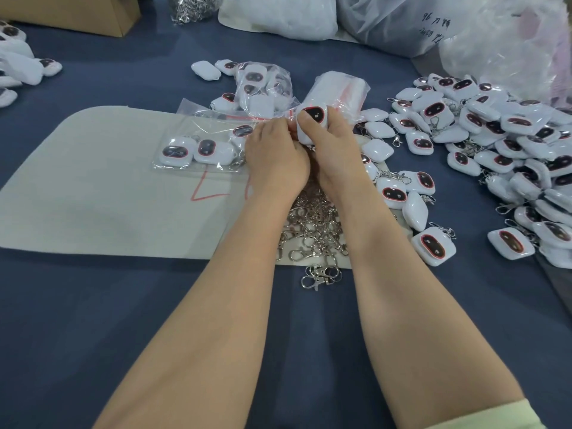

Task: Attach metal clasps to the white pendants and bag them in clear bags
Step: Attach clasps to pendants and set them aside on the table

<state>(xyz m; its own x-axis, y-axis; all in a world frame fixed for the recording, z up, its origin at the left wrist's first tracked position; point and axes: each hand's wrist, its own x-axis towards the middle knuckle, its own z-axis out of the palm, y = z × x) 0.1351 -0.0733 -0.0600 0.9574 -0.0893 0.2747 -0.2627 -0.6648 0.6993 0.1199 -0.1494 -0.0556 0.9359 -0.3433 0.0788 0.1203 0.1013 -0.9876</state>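
Note:
My right hand (332, 150) grips a white pendant (312, 119) with a dark oval face, thumb on its front. My left hand (274, 153) is beside it with fingers curled at the mouth of a clear bag (204, 131); the fingertips are hidden. That bag lies on a beige mat (102, 193) and holds a few pendants (176, 151). A heap of metal clasps (312, 230) lies under my wrists. A big pile of white pendants (501, 150), some with clasps, spreads to the right.
A second filled clear bag (263, 85) and a stack of clear bags (340, 88) lie behind my hands. Large plastic sacks (464, 23), a cardboard box (77, 10) and more clasps (192, 7) line the far edge. More pendants (18, 66) sit far left.

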